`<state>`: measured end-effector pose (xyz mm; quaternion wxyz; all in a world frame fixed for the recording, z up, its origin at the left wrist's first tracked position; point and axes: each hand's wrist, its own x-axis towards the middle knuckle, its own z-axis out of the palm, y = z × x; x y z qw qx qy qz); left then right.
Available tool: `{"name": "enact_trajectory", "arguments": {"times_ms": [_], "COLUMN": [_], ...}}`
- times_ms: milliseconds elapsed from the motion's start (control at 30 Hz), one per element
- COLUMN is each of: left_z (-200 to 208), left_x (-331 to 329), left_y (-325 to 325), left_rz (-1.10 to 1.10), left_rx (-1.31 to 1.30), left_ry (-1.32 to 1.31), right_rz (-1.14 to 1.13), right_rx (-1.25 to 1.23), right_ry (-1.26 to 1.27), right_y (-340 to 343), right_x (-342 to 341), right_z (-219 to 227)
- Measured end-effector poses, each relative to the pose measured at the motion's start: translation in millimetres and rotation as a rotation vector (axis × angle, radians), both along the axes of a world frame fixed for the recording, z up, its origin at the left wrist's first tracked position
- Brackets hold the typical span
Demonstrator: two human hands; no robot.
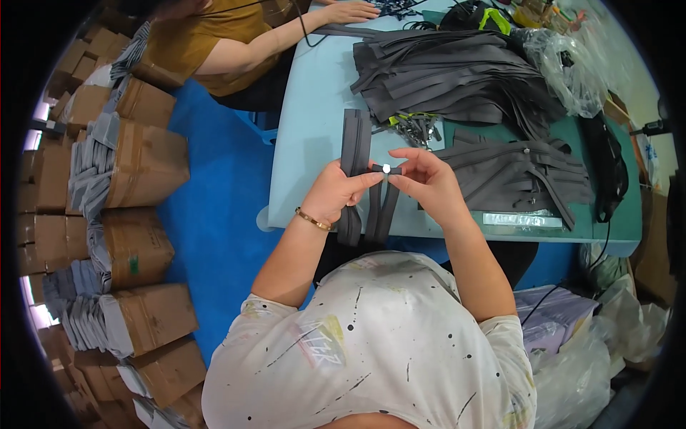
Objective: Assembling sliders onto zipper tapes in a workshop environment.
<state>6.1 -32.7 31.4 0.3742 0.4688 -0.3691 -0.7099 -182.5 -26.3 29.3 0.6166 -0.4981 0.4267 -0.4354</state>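
Observation:
A dark grey zipper [355, 139] is looped through my left hand [330, 189], which is closed on it with the thumb reaching right. One length stands up past the fingers onto the table, and others hang down over the front edge. My right hand [433, 187] pinches the zipper's end from the other side, thumb and index finger closed. Between the two thumbs a shiny, pale zipper slider [386, 169] sits on the tape. Just beyond my hands lies a small heap of metal sliders [420, 131] with some yellow-green bits.
Grey zippers lie in a large pile [443, 71] at the back and another [511, 171] at right, on a pale blue table [300, 136]. A clear plastic bag [568, 79] stands back right. Cartons [150, 161] line the left. Across the corner, a person's hand [351, 12] rests on the table.

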Motion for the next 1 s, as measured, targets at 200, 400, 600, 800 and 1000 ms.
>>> {"name": "enact_trajectory", "arguments": {"times_ms": [200,400,600,800,1000], "left_z": [-7.1,-11.1,-6.0,-9.6,-15.7], "left_x": [-5.2,-8.7,-10.8,-14.6,-12.2], "left_y": [-0.3,-0.5,7.2,8.6,8.0], "left_rz": [0.03,0.045,-0.079,-0.045,-0.023], "left_rx": [0.023,0.039,0.03,-0.008,0.009], "left_ry": [-0.035,-0.023,-0.164,-0.106,-0.1], "right_rz": [0.056,0.045,0.037,0.026,0.032], "right_rx": [-0.019,0.056,0.081,0.034,0.005], "right_ry": [0.021,0.026,-0.062,0.043,0.083], "right_y": [-4.9,-7.4,-6.8,-5.7,-3.6], "right_x": [-4.0,-5.8,-6.5,-6.8,-5.4], "right_z": [-10.3,-12.6,-12.9,-18.1,-18.7]}}
